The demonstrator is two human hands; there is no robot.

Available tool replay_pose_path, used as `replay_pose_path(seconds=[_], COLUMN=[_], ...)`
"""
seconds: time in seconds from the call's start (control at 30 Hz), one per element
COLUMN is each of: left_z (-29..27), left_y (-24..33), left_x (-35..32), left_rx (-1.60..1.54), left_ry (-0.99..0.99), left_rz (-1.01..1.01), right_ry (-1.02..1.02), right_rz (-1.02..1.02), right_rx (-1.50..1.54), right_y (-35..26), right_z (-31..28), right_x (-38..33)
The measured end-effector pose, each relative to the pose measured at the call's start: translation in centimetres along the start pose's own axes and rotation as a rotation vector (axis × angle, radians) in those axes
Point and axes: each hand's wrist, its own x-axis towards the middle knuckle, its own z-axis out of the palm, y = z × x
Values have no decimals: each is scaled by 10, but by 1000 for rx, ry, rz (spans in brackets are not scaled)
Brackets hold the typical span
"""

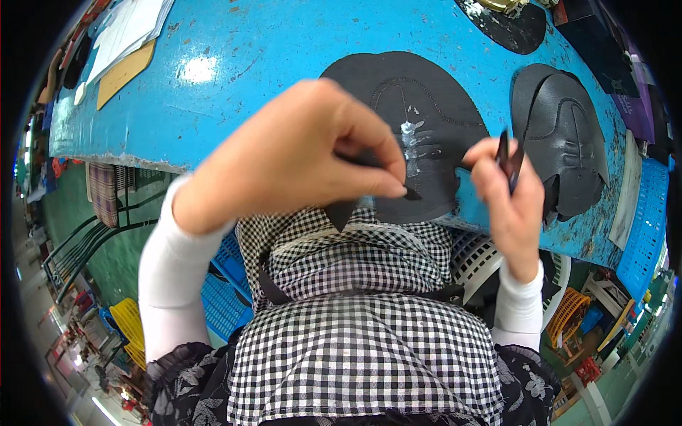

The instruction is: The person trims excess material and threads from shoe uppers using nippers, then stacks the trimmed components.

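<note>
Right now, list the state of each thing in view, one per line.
Left hand: pinched shut on the black piece's near edge.
Right hand: closed around a thin dark tool, tip up.
Black piece: flat on the table, white glue smeared at its middle.
Second piece: flat on the table, untouched, at the right.
Tool: held upright, off the piece.
Table: blue, scuffed, paint chipped.
Papers: stacked at the far left corner.

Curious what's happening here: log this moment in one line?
left hand: pinching black piece | right hand: holding dark tool | blue table
</note>
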Motion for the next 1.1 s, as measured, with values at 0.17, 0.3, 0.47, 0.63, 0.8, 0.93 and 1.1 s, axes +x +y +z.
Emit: replay_pose_path(seconds=[0.17,0.3,0.47,0.63,0.8,0.93,1.1], left_z=[-8,-7,-5,-1,-3,-8,-19], left_y=[-6,-11,-19,-17,-14,-16,-25], left_x=[49,72,80,77,78,74,73], left_rx=[258,348,368,553,675,766,589], left_ry=[-260,-349,-373,-238,-211,-100,-148], left_rz=[106,104,127,333,306,316,271], right_ry=[-27,-75,-60,-365,-506,-596,-456], right_rz=[79,44,-22,-291,-455,-447,-445], right_rx=[-147,-239,-284,-436,-725,-580,-608], right_y=[14,14,9,10,5,10,9], right_z=[-9,-7,-7,-23,-16,-20,-15], right_x=[18,19,21,31,38,46,48])
